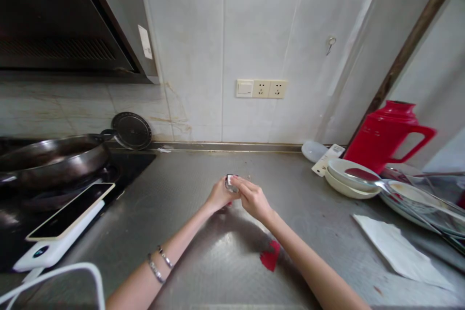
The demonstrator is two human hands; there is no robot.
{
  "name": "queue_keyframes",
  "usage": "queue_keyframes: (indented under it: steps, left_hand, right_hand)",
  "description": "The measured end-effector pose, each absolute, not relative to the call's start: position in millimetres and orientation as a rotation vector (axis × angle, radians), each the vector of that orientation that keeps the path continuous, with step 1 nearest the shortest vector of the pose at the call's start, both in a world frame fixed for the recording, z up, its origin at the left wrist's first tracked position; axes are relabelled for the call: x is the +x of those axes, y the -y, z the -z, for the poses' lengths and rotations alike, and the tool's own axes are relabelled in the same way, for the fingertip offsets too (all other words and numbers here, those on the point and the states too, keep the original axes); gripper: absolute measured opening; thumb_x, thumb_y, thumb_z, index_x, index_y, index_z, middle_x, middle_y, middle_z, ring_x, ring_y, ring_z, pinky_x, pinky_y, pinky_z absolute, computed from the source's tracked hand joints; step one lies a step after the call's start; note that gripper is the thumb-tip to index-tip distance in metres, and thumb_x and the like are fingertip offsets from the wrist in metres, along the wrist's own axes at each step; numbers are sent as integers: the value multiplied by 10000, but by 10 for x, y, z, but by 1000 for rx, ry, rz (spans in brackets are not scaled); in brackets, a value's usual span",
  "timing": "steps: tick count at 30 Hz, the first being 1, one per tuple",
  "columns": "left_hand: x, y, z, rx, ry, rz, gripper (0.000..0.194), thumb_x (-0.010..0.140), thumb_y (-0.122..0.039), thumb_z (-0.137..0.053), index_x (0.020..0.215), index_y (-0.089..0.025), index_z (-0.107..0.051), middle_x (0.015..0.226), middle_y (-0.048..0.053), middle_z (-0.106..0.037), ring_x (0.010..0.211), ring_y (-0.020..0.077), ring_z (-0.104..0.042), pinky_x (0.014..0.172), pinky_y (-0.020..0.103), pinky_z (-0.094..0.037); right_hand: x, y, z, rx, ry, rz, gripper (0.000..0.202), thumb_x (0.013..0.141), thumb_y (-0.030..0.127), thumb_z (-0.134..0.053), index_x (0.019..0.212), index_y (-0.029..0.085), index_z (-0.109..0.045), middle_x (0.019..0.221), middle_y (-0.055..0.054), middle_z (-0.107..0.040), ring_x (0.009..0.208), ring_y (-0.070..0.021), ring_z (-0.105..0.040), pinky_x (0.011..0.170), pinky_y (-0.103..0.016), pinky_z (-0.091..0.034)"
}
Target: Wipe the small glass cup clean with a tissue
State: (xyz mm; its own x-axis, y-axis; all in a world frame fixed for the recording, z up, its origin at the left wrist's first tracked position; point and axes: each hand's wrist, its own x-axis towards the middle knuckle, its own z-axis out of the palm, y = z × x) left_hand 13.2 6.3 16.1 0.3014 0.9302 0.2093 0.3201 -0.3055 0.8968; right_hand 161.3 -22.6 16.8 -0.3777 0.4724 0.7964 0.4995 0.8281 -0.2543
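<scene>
Above the middle of the metal counter point(203, 271), both hands meet at a small clear, glassy-looking object point(229, 184) with a dark edge and a white patch on top. My left hand point(218, 194) is wrapped round its side. The fingers of my right hand point(256, 199) lie closed over its top and right side, so most of it is covered and its kind cannot be made out. A bit of red point(228, 204) shows just below my left hand. Nearer to me, a torn red scrap point(269, 255) lies flat beside my right forearm.
On the left, a metal pan point(54, 160) sits on the black stove, with a phone point(72, 212) on a white power bank point(60, 240) and a cable point(98, 281). On the right are stacked bowls point(350, 181), a red thermos jug point(387, 135), plates and a white paper sheet point(399, 249).
</scene>
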Motion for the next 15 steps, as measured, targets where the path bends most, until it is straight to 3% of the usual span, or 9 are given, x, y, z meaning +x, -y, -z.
queue_keyframes:
  steps: [4,8,15]
  left_hand:
    - [80,-105,-158,1743,-1137,-976,246,625,-273,-704,808,-145,-602,608,-27,-614,426,85,-537,366,153,-370]
    - [51,-160,-86,1618,-1208,-997,376,580,-251,-737,893,-142,-561,617,-40,-604,403,81,-534,359,159,-384]
    - [72,-132,-154,1581,-1239,-923,408,600,-338,-752,905,-154,-553,676,-25,-616,386,87,-524,338,193,-400]
  right_hand:
    - [1608,257,-198,-683,2113,130,589,750,-33,-336,1255,196,-535,1203,-94,-633,1188,-203,-543,969,-409,-499]
    - [1591,301,-220,-642,2176,156,545,780,-20,-345,1235,198,-551,1167,-95,-652,1151,-202,-573,949,-389,-510]
    - [1634,262,-187,-779,1806,-57,289,881,132,-430,1030,228,-658,886,-62,-720,795,-175,-687,699,-276,-548]
